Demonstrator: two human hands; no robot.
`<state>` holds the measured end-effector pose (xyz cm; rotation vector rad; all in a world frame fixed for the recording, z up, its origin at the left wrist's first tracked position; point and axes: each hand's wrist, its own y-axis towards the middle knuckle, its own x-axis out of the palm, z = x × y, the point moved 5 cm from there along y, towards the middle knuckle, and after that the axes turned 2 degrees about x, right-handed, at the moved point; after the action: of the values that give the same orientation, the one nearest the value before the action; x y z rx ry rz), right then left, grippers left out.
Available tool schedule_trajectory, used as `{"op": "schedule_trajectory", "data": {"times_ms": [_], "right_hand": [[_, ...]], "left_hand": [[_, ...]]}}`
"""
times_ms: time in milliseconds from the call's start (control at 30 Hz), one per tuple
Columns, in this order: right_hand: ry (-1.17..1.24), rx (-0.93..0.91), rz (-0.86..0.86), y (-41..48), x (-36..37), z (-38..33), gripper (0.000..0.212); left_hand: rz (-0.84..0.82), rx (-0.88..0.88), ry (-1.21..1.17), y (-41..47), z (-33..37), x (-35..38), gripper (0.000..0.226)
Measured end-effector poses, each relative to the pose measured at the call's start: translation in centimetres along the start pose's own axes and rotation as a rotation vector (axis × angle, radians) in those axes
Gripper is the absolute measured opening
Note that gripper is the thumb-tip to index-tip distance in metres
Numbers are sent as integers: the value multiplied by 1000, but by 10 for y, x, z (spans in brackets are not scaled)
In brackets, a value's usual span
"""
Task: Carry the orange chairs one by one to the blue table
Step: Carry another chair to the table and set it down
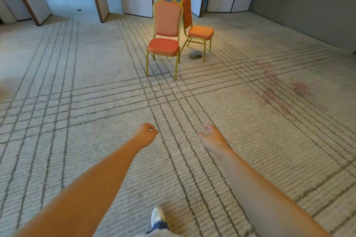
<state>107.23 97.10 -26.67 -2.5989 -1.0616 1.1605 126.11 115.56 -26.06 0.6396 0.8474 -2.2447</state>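
Two orange chairs, the near chair [163,46] and the far chair [201,31], stand close together on the carpet [77,82], well ahead of the person. The blue table is not in view. The left hand [147,133] and right hand [211,134] are curled and empty, so at least these two carries appear undone.

I see both bare forearms [92,183] reaching forward from the bottom corners toward frame centre. Left hand [146,134] and right hand [211,135] sit side by side, apart, fingers curled, holding nothing.
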Motion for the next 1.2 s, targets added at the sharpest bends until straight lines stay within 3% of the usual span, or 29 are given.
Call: {"op": "schedule_trajectory", "data": {"times_ms": [400,833,1033,1200], "right_hand": [[75,85,3,235,-36,-66,58],[-40,52,-54,563,-114,-160,58],[-42,34,-128,684,-124,-199,61],[-56,78,-180,773,-127,-224,62]], "left_hand": [[-140,-6,116,240,97,-23,42],[-111,-65,25,530,244,-45,34],[-94,-124,52,638,277,-62,31],[-88,-133,49,717,292,-74,42]]}}
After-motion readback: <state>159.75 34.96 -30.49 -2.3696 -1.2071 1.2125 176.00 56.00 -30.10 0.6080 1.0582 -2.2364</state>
